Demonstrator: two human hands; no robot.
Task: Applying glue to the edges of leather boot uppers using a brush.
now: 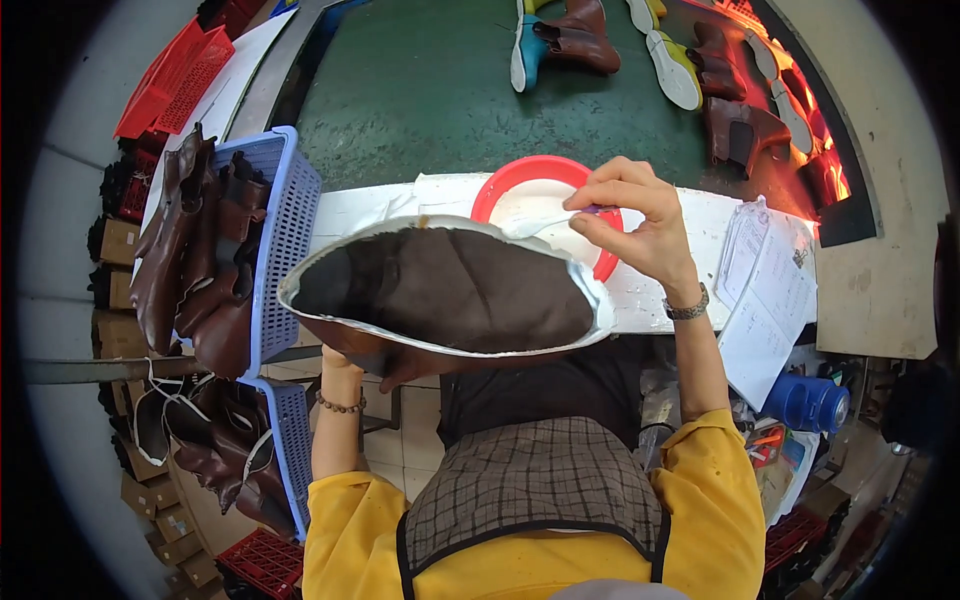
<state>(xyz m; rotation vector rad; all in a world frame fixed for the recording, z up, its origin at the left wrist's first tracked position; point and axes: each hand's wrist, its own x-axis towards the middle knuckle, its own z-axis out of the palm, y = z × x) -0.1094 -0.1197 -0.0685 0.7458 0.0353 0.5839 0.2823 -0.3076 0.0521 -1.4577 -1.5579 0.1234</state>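
Observation:
My left hand (352, 362) holds a brown shoe upper (445, 290) from underneath, sole side up, with a whitish wet band around its edge. My right hand (640, 215) pinches a small brush with a purple handle (560, 222); its white bristles rest near the shoe's far edge. Just behind the shoe, a red bowl (500, 185) of white glue sits on the white workbench (360, 210).
Blue baskets (285, 230) at my left hold several brown boot uppers. Papers (765, 300) lie on the bench at right. A green conveyor (430, 90) beyond carries several shoes and soles. Red crates (175, 80) stand at far left, and a blue jug (805, 402) at lower right.

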